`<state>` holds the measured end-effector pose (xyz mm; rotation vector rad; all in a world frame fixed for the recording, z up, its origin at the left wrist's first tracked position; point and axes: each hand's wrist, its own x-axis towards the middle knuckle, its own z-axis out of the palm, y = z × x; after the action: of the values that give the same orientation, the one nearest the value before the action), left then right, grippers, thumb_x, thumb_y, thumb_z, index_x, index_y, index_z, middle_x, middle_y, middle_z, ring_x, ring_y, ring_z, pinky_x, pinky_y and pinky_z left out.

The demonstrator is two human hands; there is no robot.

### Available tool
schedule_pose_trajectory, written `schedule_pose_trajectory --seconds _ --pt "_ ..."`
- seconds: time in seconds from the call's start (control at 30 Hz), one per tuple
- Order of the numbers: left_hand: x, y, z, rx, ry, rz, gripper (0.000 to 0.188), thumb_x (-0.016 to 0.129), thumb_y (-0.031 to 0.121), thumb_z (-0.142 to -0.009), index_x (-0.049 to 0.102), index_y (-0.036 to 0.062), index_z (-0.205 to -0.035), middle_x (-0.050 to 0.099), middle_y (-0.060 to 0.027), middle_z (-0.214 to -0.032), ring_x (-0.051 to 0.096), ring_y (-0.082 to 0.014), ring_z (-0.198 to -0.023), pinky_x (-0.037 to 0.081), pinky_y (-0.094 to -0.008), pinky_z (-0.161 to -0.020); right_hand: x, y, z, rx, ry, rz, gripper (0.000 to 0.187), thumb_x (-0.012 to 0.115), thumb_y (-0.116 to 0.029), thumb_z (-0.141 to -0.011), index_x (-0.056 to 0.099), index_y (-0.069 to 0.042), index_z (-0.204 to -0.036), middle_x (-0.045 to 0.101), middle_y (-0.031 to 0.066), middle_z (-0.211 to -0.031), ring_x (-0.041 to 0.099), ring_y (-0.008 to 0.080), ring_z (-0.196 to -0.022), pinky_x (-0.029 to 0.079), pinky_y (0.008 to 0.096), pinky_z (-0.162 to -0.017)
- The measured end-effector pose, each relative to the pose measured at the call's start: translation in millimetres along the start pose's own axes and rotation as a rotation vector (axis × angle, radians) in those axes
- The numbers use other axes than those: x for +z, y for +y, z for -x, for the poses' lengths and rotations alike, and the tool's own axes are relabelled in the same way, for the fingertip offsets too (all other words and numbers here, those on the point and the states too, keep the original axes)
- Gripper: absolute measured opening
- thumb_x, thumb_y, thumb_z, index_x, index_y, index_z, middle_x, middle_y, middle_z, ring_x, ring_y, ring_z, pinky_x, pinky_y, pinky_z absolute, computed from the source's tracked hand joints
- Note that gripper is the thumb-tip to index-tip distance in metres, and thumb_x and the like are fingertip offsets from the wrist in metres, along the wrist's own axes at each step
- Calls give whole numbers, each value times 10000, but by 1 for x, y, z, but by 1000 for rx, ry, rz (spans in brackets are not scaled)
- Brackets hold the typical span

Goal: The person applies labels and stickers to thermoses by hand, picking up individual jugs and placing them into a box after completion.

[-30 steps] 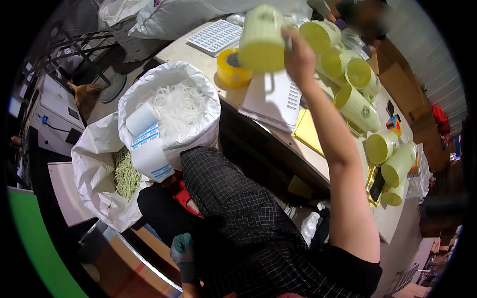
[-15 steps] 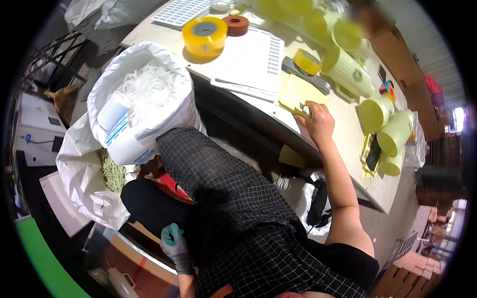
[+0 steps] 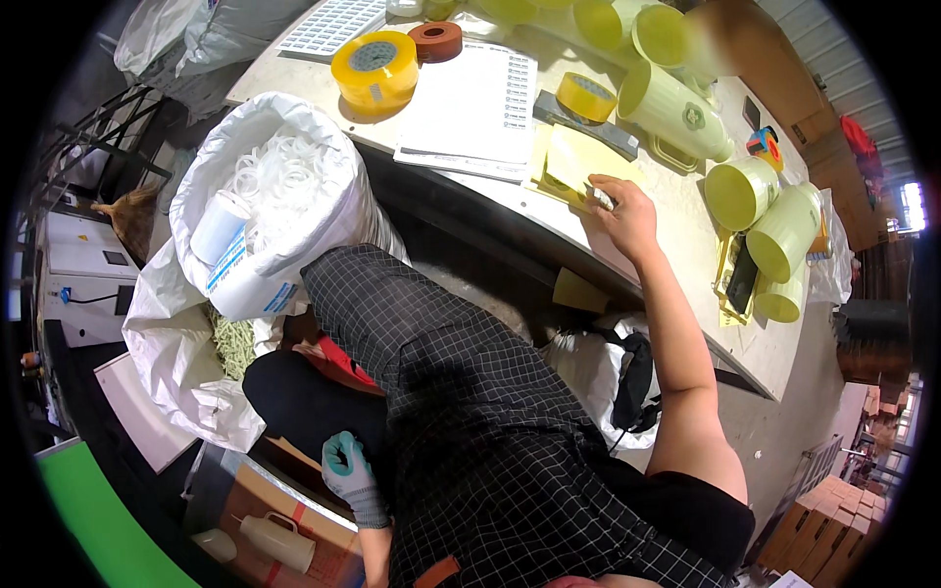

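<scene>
My right hand [image 3: 624, 216] is bare and reaches over the table's front edge. Its curled fingers close on a small silvery-white thing [image 3: 603, 199] whose kind I cannot make out. Beside the fingertips lie yellow paper sheets [image 3: 564, 157], partly hidden by the hand. Low by my dark-clad leg rests my left hand [image 3: 348, 472], in a grey glove with teal on it. Its fingers are curled in, and nothing shows in them. Just behind the sheets, a roll of yellow tape [image 3: 586, 96] sits on a dark flat bar [image 3: 627, 144].
Several pale green pitchers [image 3: 676, 113] stand or lie along the table [image 3: 686, 260]. Clear yellow tape [image 3: 374, 71], brown tape [image 3: 435, 41] and printed sheets [image 3: 461, 118] lie leftward. A white sack [image 3: 368, 186] of white rings stands before the table. A carton [image 3: 284, 510] holds a cream pitcher.
The whole view has shifted a little. My right hand stays by the yellow sheets with its fingers turned slightly, still on the small thing. The left hand keeps its place by my leg.
</scene>
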<state>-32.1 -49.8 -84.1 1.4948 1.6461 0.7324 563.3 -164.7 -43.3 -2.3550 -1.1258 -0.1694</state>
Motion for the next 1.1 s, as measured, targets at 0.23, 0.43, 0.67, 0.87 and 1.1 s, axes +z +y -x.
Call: schedule_pose_trajectory --seconds 0.23,0.43,0.67,0.87,1.1 --pt "-1 9 0 -11 -14 11 175 745 163 -1055 742 16 -961 661 2 -762 537 -61 -652 448 -264 -614 -7 -26 -1 83 142 -38 289 795 -45 -866 814 -126 -1143 815 107 -1088 775 332 -934 621 409 -836" --pt "-2 2 0 -16 -11 -37 162 740 152 -1057 746 9 -981 672 -4 -775 580 -78 -676 482 -278 -644 9 -106 68 -292 -392 -381 309 781 -74 -851 754 -146 -1150 790 147 -1040 772 363 -951 616 475 -852" --pt "-8 0 1 -63 -25 -35 145 733 137 -1060 744 -2 -1020 681 -18 -832 601 -82 -723 501 -275 -678 189 -12 141 844 -355 -879 180 674 -130 -1032 762 -9 -1132 787 120 -1016 721 240 -938 569 398 -853" --pt "-10 6 7 -5 -38 11 134 723 119 -1064 740 -7 -1022 678 -6 -842 597 -69 -743 495 -257 -690 258 112 115 1283 270 -1260 453 645 -388 -1104 687 -77 -1430 777 152 -1304 687 275 -1211 549 414 -1009" --pt "1 5 3 59 48 -121 99 777 118 -1022 784 25 -1053 783 -84 -934 736 -205 -840 592 -357 -777 210 82 114 1412 95 -1219 474 655 -406 -1109 659 -91 -1462 778 129 -1311 698 260 -1166 551 404 -996"
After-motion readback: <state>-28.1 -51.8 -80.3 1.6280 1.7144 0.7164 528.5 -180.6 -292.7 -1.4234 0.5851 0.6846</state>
